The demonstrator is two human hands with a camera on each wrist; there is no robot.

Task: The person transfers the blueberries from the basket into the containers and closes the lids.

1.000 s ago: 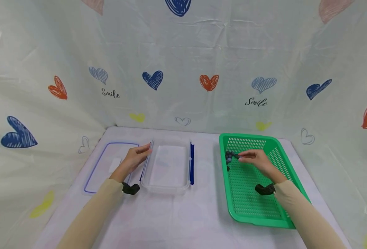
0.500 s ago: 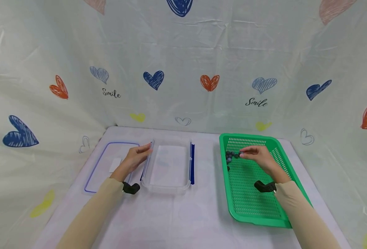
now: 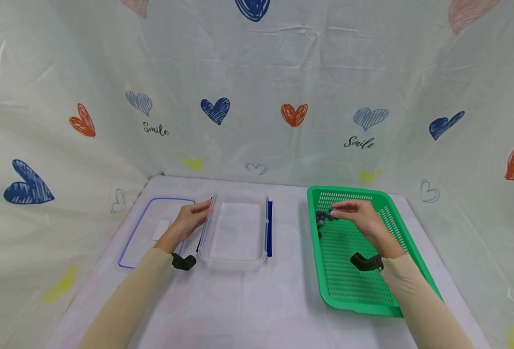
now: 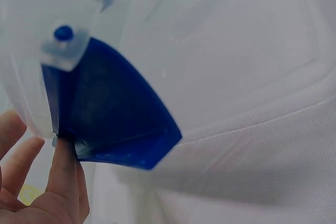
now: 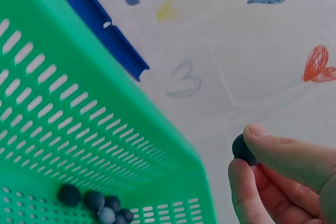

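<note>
In the head view a clear plastic food container (image 3: pixel 236 232) stands mid-table with blue latch flaps on its sides. My left hand (image 3: pixel 188 223) holds it by its left side, and the left wrist view shows the fingers at the blue flap (image 4: pixel 113 108). Over the far part of a green basket (image 3: pixel 352 276), my right hand (image 3: pixel 363 220) pinches a dark blueberry (image 5: pixel 242 149) between thumb and fingertips. Several more blueberries (image 3: pixel 320 223) lie in the basket's far left corner, and the right wrist view shows them gathered (image 5: pixel 107 203) on its slotted floor.
A clear lid with a blue seal (image 3: pixel 139 228) lies left of the container, partly behind my left forearm. White cloth (image 3: pixel 283 295) covers the table. A curtain printed with hearts (image 3: pixel 257 72) rises behind and on both sides.
My right hand has lifted a blueberry up from the cluster and drifted slightly back to the left. The left hand and the container have stayed in place.
</note>
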